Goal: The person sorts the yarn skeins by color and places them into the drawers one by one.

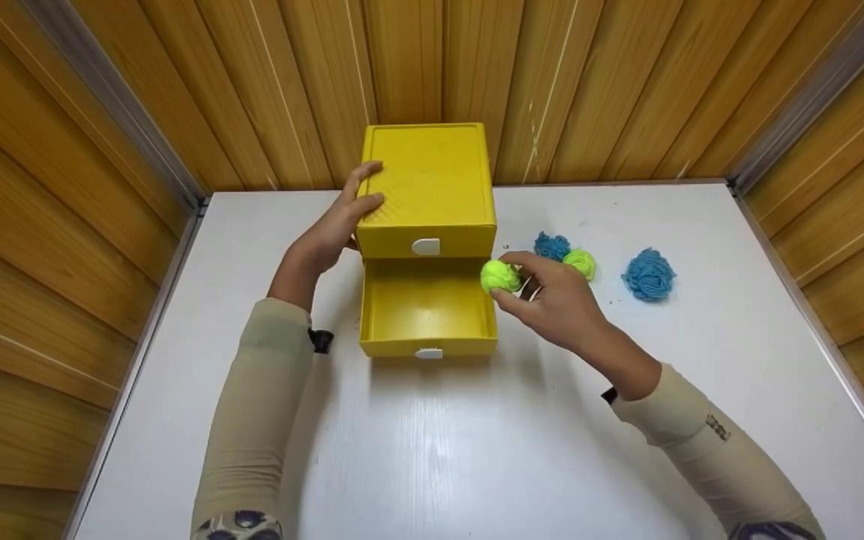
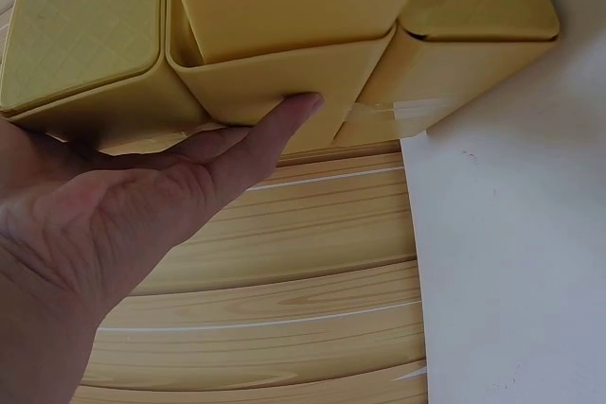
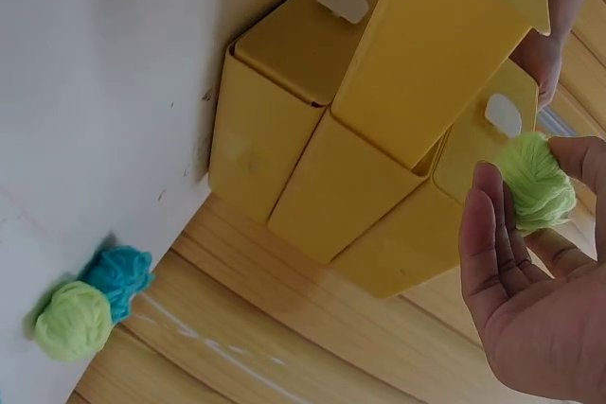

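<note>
A yellow drawer unit point(image 1: 432, 172) stands at the back of the table, its middle drawer point(image 1: 428, 307) pulled out and bare inside. My left hand point(image 1: 334, 225) rests against the unit's left side, two digits over the top edge. In the left wrist view, one finger point(image 2: 275, 134) lies straight along the side wall. Thumb and fingers of my right hand point(image 1: 556, 300) pinch a neon yellow-green yarn ball point(image 1: 499, 277) by the drawer's right rim. The right wrist view shows this ball point(image 3: 536, 182) held between the fingertips.
Right of the unit, a small blue yarn ball point(image 1: 551, 245) lies against another yellow-green yarn ball point(image 1: 580, 263), partly behind my right hand. A larger blue yarn ball point(image 1: 649, 275) sits farther right. Wood-patterned panels point(image 1: 589, 90) border the white table point(image 1: 432, 450) at the back and sides.
</note>
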A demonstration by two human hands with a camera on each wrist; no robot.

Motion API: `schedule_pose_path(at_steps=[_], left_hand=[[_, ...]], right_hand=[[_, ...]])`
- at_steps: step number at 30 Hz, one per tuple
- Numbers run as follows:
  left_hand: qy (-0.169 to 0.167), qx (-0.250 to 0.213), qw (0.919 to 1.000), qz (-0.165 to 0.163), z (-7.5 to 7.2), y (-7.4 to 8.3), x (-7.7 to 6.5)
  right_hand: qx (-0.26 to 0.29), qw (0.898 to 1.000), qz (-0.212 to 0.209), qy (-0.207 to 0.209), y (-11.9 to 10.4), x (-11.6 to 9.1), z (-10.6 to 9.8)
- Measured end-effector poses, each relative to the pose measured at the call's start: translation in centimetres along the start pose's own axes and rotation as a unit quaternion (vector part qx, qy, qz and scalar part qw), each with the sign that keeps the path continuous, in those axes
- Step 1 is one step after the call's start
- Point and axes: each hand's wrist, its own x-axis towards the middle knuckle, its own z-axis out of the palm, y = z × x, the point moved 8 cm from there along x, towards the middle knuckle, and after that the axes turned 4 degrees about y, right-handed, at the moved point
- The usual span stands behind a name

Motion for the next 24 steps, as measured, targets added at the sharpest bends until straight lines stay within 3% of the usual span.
schedule_pose_path(at_steps=[8, 17, 24], left_hand=[[0.002, 0.001, 1.0000, -0.002, -0.1, -0.1, 0.1], [0.009, -0.001, 1.0000, 0.001, -0.2, -0.1, 0.1], [0.004, 0.004, 1.0000, 0.004, 0.0, 0.0, 0.1]], right_hand=[[0.027, 0.998, -0.046, -0.026, -2.3, 1.4, 2.9], [-0.002, 0.994, -0.043, -0.097, -3.8, 3.0, 7.3], [-0.040, 0.984, -0.025, -0.174, -4.4, 4.0, 10.6]])
